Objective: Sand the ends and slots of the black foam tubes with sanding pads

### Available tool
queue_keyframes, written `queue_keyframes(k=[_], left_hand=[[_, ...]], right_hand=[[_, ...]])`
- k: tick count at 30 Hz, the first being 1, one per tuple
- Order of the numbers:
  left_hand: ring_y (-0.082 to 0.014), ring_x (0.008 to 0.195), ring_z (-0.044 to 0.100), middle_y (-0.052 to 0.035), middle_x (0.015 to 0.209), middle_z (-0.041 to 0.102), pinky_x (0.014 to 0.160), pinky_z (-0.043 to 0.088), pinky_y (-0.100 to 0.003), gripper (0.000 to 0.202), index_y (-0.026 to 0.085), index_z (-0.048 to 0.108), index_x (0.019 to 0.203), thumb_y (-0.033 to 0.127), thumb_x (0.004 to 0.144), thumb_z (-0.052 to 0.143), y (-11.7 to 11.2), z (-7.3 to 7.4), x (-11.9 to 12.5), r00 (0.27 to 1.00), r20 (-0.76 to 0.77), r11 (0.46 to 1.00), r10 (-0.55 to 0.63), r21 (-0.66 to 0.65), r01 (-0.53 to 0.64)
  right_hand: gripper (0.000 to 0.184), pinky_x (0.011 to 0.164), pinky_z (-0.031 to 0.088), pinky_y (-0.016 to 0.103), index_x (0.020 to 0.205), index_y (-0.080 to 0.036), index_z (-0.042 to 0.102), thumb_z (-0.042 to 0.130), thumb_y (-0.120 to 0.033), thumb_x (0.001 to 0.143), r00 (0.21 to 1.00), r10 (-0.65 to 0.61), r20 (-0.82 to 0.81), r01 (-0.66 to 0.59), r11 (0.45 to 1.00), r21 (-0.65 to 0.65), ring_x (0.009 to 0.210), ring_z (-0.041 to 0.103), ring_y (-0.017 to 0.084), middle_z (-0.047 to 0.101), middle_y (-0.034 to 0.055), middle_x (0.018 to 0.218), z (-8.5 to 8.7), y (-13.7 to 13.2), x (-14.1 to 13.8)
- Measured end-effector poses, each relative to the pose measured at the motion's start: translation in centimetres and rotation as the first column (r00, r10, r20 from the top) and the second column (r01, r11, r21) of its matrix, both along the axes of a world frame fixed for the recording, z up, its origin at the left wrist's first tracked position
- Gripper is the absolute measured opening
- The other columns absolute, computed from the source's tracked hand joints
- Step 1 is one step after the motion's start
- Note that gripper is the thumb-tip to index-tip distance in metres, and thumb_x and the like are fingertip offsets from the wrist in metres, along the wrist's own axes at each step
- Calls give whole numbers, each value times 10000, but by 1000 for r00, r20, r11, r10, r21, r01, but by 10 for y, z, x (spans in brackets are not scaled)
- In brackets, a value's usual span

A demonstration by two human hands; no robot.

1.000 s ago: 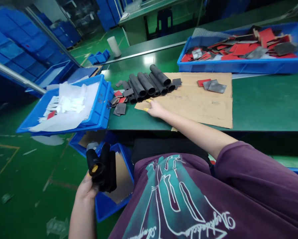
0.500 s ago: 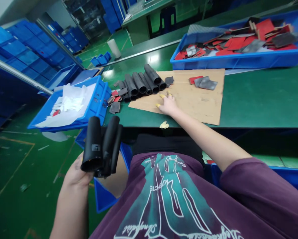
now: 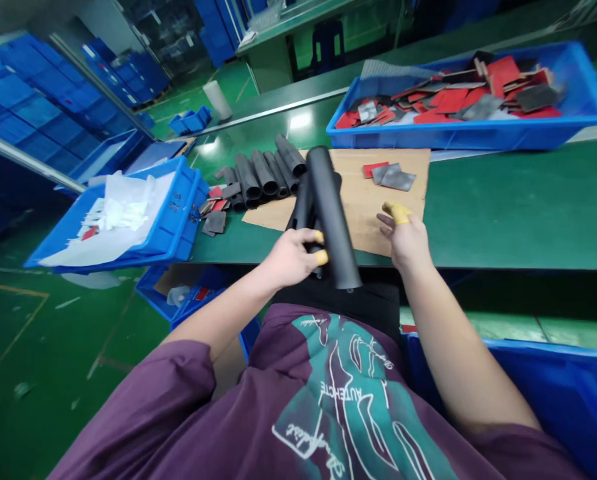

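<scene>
Hands, two, bare except for yellow finger cots. Left hand: closed around a bundle of black tubes, with fingers and thumb wrapped low on the bundle. At least two tubes are in its grip; any others are hidden. Bundle position: lifted above the near edge of the green surface, tilted, upper ends pointing away from the body, lower end of the longest tube projecting below the hand. Right hand: open, fingers loosely spread, holding nothing, near the bundle but not touching it, and over the near edge of a cardboard sheet. Both arms reach forward from the sleeves of a purple T-shirt, bent at the elbows, the left across toward the bundle.

Progress, as judged from the layout: one bundle is in hand, while a larger group lies out. Row of black tubes: side by side on the surface, at the left end of the cardboard. Small dark and red squares: loose beside the row. Red and grey squares: a small group on the cardboard. Blue tray: on the far side, heaped with red and grey pieces. Second blue tray: at the left, holding white sheeting.
</scene>
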State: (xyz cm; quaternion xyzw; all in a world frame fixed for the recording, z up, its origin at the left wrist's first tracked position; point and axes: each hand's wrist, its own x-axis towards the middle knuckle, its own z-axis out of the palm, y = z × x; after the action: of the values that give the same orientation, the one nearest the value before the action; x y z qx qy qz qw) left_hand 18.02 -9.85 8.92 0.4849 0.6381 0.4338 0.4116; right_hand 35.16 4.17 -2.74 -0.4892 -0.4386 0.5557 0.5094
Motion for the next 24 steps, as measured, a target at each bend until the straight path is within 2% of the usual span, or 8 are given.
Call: queue_keyframes(k=[1,3,5,9,13,15,19,24], left_hand=[[-197,788,590,-25,710,648,794,520,-365,139,156,740,741,206,638,818,11,-6,6,980,-198,1000,-10,-16,7],[-257,975,567,-40,799,678,913,496,-419,162,196,775,842,211,682,801,31,-14,18,853,-516,994,-75,-102,26],[-291,1095,532,-46,909,698,962,472,-457,243,253,788,990,263,747,769,46,-17,28,746,-644,979,-167,-198,48],[-339,1180,496,-56,985,694,975,447,-530,325,317,756,1157,335,842,680,66,-22,40,670,-680,944,-299,-313,104],[-352,1227,472,-64,1032,690,987,442,-543,368,340,724,1229,355,871,641,80,-27,41,657,-671,927,-345,-351,128],[-353,1234,466,-73,1056,688,984,448,-550,386,342,709,1260,366,885,618,87,-30,39,659,-668,927,-345,-351,130],[-357,1236,459,-96,1090,680,972,460,-572,391,333,703,1273,362,903,579,97,-32,35,663,-659,924,-354,-356,139],[-367,1263,449,-120,1188,664,992,454,-632,413,329,669,1323,335,934,533,103,-32,32,632,-665,908,-398,-384,168]], right_hand=[[538,960,561,482,1138,-241,641,528,-689,862,998,40,-48,-41,999,-24,1199,667,301,657,128,1312,2,-4,4],[661,930,572,452,1246,-278,602,440,-789,860,985,137,-110,-140,990,-23,1232,657,294,629,124,1387,6,-12,9],[749,922,576,443,1353,-312,540,410,-841,839,971,208,-122,-209,978,5,1238,655,284,609,114,1431,9,-16,11],[865,899,597,456,1443,-311,473,565,-827,755,965,237,-112,-234,972,40,1201,669,296,630,97,1410,15,-14,4],[881,1002,573,466,1468,-287,452,739,-647,716,957,275,-90,-264,958,116,1263,631,300,636,101,1400,22,-2,-9],[849,1051,546,475,1481,-290,436,747,-568,741,958,282,-46,-273,950,152,1285,617,291,621,104,1422,22,4,-15],[858,1094,514,501,1488,-284,404,763,-449,726,975,221,-20,-217,968,124,1307,601,284,567,115,1490,15,15,-24],[818,1126,488,508,1426,-271,449,754,-354,672,983,179,-49,-174,981,85,1307,610,284,620,111,1433,9,25,-31]])
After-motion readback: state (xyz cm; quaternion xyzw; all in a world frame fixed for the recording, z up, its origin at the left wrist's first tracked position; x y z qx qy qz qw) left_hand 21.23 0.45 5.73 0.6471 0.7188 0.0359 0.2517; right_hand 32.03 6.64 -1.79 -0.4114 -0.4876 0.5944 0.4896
